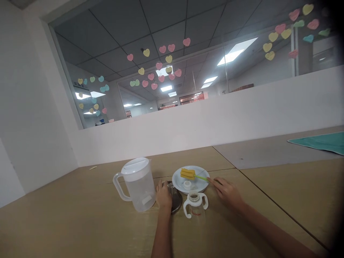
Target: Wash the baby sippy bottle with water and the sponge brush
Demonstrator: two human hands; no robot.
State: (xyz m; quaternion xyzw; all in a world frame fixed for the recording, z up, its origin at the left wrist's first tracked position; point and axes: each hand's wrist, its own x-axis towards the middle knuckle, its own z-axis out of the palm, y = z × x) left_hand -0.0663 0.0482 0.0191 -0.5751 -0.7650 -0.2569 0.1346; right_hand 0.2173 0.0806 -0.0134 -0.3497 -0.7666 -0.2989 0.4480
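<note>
Right hand (228, 192) grips yellow sponge brush (187, 174) by its green handle (201, 177), long axis roughly crosswise, head pointing left over white bowl (201, 185); left hand (163, 196) is at dark vessel (176, 200), grip unclear, two-handled bottle (194, 206) upright between.

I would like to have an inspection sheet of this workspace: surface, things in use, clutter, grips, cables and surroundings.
Surface: wood-coloured table with dark seams.
Job's things: yellow brush over pale plate; white ring in plate; two-handled bottle, upright, open-topped; lidded pitcher; dark object, partly hidden.
Clutter: small scrap near the wall; teal cloth far right.
Grips: right grip holds the brush's green handle; left grip at the dark object, closure unclear.
Cables: nothing seen.
Surroundings: white wall, window with heart-shaped notes.
</note>
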